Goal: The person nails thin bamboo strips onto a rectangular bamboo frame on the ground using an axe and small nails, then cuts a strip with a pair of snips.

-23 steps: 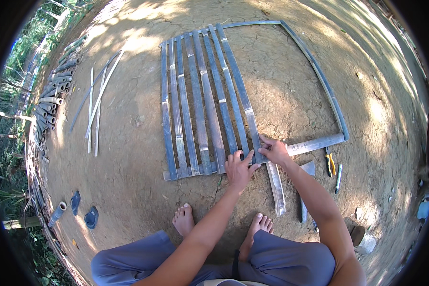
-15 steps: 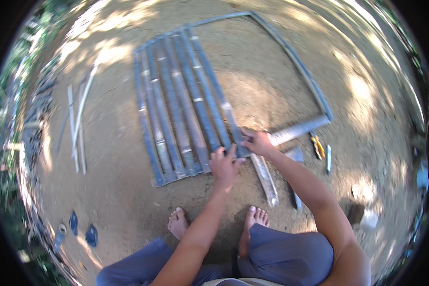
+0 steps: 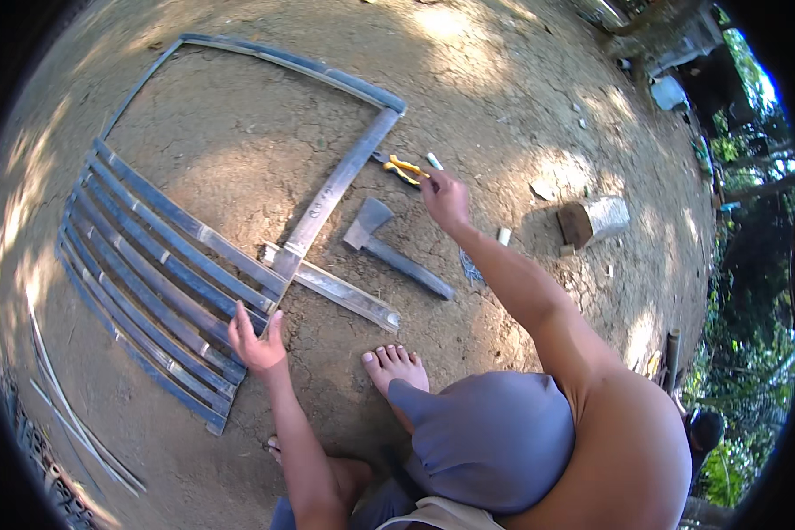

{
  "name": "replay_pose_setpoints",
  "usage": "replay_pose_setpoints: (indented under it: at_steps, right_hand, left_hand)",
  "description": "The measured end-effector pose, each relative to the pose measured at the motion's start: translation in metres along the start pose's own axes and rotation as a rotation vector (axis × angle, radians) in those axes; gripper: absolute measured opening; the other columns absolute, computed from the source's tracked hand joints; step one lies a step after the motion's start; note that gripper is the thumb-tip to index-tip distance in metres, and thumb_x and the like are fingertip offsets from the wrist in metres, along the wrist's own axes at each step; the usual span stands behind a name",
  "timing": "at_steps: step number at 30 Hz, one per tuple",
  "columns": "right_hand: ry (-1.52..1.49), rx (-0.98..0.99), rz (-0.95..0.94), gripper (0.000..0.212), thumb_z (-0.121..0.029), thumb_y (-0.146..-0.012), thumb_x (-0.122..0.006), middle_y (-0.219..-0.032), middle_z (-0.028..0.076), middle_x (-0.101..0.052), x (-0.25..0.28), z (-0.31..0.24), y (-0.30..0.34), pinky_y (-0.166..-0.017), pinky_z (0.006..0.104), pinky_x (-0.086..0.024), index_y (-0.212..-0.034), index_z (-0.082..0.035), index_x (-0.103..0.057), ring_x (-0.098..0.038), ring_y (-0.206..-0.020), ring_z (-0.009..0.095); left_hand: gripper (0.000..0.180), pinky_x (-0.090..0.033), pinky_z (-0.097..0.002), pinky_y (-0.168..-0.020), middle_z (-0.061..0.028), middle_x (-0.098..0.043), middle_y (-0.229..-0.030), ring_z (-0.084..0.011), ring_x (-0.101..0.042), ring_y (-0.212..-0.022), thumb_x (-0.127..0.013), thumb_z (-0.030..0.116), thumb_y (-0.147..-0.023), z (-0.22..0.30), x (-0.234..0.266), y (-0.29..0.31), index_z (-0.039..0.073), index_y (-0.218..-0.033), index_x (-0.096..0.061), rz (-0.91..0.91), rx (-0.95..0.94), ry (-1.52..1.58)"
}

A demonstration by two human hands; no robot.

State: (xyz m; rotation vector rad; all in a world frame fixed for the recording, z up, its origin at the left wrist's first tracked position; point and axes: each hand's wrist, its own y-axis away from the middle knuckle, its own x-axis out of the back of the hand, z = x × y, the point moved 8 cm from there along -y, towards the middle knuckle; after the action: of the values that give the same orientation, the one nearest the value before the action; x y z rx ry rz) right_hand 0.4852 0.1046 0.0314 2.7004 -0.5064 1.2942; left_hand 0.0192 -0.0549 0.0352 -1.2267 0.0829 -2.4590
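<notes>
On the dirt ground lies a frame (image 3: 334, 196) of dark bamboo pieces, with several split-bamboo slats (image 3: 163, 256) laid side by side across its near left part. My left hand (image 3: 258, 343), fingers apart and holding nothing, is at the near ends of the slats; whether it touches them I cannot tell. Out to the right, my right hand (image 3: 447, 201) has its fingers closed at the handle ends of yellow-and-black pliers (image 3: 403, 168). The pliers lie beside the frame's right corner, jaws toward the frame. A loose split-bamboo piece (image 3: 349, 296) sticks out under the frame's near corner.
A hatchet (image 3: 375, 231) rests between the frame and my right forearm. Past that arm are a cut wood block (image 3: 594, 221), a short pale stick (image 3: 503, 236) and a bluish bundle of strands (image 3: 471, 265). Thin strips (image 3: 71, 415) lie at the lower left. My bare foot (image 3: 396, 367) is near the loose bamboo.
My right hand has left the slat ends and reached right to the pliers. My left hand has come off the end slat and opened. The view has swung right.
</notes>
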Motion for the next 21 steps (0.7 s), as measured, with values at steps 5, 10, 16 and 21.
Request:
replay_pose_setpoints:
  at_steps: [5, 10, 16, 21]
  right_hand:
    - [0.346, -0.264, 0.165, 0.027, -0.028, -0.097, -0.069, -0.105, 0.013, -0.077, 0.143, 0.151, 0.026, -0.085, 0.0431, -0.058, -0.119, -0.016, -0.078, -0.074, -0.094, 0.032]
    - [0.331, -0.187, -0.150, 0.027, -0.032, -0.094, -0.076, -0.101, 0.009, -0.079, 0.130, 0.156, 0.069, -0.086, 0.0427, -0.058, -0.116, -0.017, -0.079, -0.075, -0.095, 0.030]
    - [0.376, -0.189, -0.241, 0.027, -0.022, -0.091, -0.080, -0.094, 0.013, -0.079, 0.089, 0.177, 0.096, -0.079, 0.0431, -0.059, -0.114, -0.008, -0.073, -0.077, -0.087, 0.031]
    - [0.394, -0.205, -0.261, 0.015, -0.017, -0.091, -0.078, -0.091, 0.014, -0.079, 0.076, 0.189, 0.078, -0.079, 0.0422, -0.059, -0.100, -0.005, -0.077, -0.077, -0.087, 0.031]
  left_hand:
    - [0.060, -0.051, -0.0491, -0.095, -0.0211, -0.064, -0.123, -0.0396, -0.063, -0.111, -0.083, 0.031, -0.092, 0.005, 0.004, 0.017, 0.002, -0.141, -0.065, -0.034, 0.037, 0.022]
    - [0.049, -0.053, -0.0457, -0.092, -0.0188, -0.067, -0.119, -0.0371, -0.065, -0.108, -0.081, 0.025, -0.095, 0.009, 0.002, -0.006, 0.003, -0.137, -0.069, -0.001, 0.011, 0.057]
    - [0.042, -0.053, -0.0430, -0.099, -0.0124, -0.073, -0.116, -0.0305, -0.067, -0.110, -0.083, 0.019, -0.090, 0.030, -0.018, -0.031, 0.007, -0.129, -0.074, 0.050, -0.016, 0.118]
    - [0.035, -0.053, -0.0429, -0.096, -0.0123, -0.073, -0.112, -0.0321, -0.067, -0.106, -0.080, 0.016, -0.090, 0.019, 0.007, -0.046, 0.006, -0.123, -0.075, 0.130, 0.046, 0.161]
